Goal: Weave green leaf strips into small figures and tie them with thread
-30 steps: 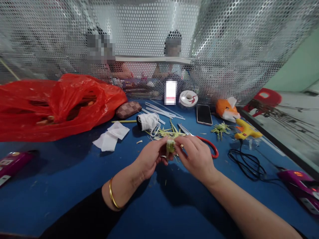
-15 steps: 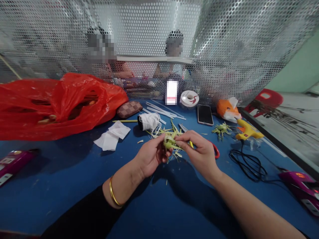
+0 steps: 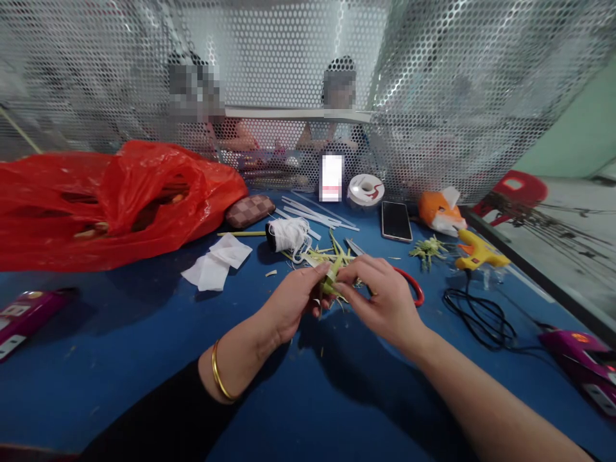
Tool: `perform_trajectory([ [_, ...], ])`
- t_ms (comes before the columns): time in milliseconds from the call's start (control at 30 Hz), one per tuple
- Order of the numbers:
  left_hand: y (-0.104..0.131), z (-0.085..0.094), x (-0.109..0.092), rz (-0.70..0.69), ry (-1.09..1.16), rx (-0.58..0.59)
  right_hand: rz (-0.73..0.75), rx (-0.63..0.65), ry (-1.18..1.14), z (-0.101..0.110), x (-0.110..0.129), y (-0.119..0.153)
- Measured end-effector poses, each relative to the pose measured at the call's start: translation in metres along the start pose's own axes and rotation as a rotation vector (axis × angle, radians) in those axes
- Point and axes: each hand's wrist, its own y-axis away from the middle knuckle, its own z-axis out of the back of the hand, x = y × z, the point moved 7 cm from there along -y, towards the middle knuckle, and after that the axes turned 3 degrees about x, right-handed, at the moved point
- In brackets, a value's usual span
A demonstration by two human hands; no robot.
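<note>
A small green woven leaf piece (image 3: 332,280) with pointed strips is between my hands. My left hand (image 3: 296,298), with a gold bangle at the wrist, closes its thumb and fingers around the piece from the left. My right hand (image 3: 382,295) pinches the piece's right side with thumb and forefinger. Behind them lie green leaf scraps (image 3: 317,256) and a spool of white thread (image 3: 291,235). Scissors with a red handle (image 3: 414,287) are partly hidden by my right hand.
Left are a red plastic bag (image 3: 192,199), white tissues (image 3: 216,262) and a checkered pouch (image 3: 249,211). Right are a phone (image 3: 396,221), a tape roll (image 3: 366,190), a yellow glue gun (image 3: 481,251) with a black cable and a purple power strip (image 3: 582,359). People sit behind the perforated screen.
The green piece has turned between my hands, and a strip now points upward. My right hand has shifted slightly, with its fingers lower on the piece.
</note>
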Motion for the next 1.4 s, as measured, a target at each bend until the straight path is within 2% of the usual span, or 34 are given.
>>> perform_trajectory([
  [67, 0.001, -0.002, 0.0, 0.014, -0.065, 0.026, -0.125, -0.115, -0.111, 0.013, -0.013, -0.002],
  [133, 0.003, -0.009, 0.003, 0.069, -0.125, 0.112, -0.308, -0.175, -0.239, 0.02, -0.033, -0.001],
  [200, 0.007, -0.018, 0.009, 0.146, -0.16, 0.224, -0.512, -0.042, -0.428, 0.007, -0.052, 0.001],
  [300, 0.012, -0.027, 0.016, 0.219, -0.167, 0.332, -0.723, 0.318, -0.832, -0.031, -0.055, 0.011],
  [333, 0.014, -0.029, 0.018, 0.227, -0.172, 0.352, -0.763, 0.389, -0.949, -0.04, -0.052, 0.014],
  [400, 0.016, -0.032, 0.019, 0.234, -0.186, 0.388, -0.814, 0.429, -1.116, -0.049, -0.047, 0.019],
  [500, 0.017, -0.035, 0.02, 0.248, -0.21, 0.429, -0.825, 0.438, -1.216, -0.051, -0.041, 0.021],
  [600, 0.019, -0.036, 0.02, 0.261, -0.238, 0.443, -0.775, 0.527, -1.222, -0.049, -0.034, 0.021],
  [667, 0.02, -0.038, 0.02, 0.264, -0.261, 0.469, -0.764, 0.536, -1.216, -0.047, -0.034, 0.02],
  [833, 0.027, -0.046, 0.02, 0.256, -0.324, 0.573, -0.858, 0.392, -1.23, -0.05, -0.042, 0.02],
  [967, 0.032, -0.05, 0.026, 0.335, -0.306, 0.616, -0.902, 0.302, -1.263, -0.06, -0.045, 0.022],
  [1033, 0.031, -0.05, 0.027, 0.348, -0.282, 0.602, -0.886, 0.212, -1.25, -0.061, -0.048, 0.021],
  [1133, 0.026, -0.047, 0.027, 0.338, -0.232, 0.561, -0.858, 0.148, -1.187, -0.06, -0.054, 0.02],
  [1267, 0.015, -0.036, 0.024, 0.263, -0.08, 0.399, -0.876, 0.078, -1.101, -0.048, -0.063, 0.017],
  [1333, 0.009, -0.028, 0.02, 0.207, 0.013, 0.298, -0.86, 0.089, -1.083, -0.042, -0.062, 0.014],
  [1400, 0.005, -0.021, 0.019, 0.19, 0.092, 0.233, -0.789, 0.159, -1.061, -0.037, -0.055, 0.01],
])
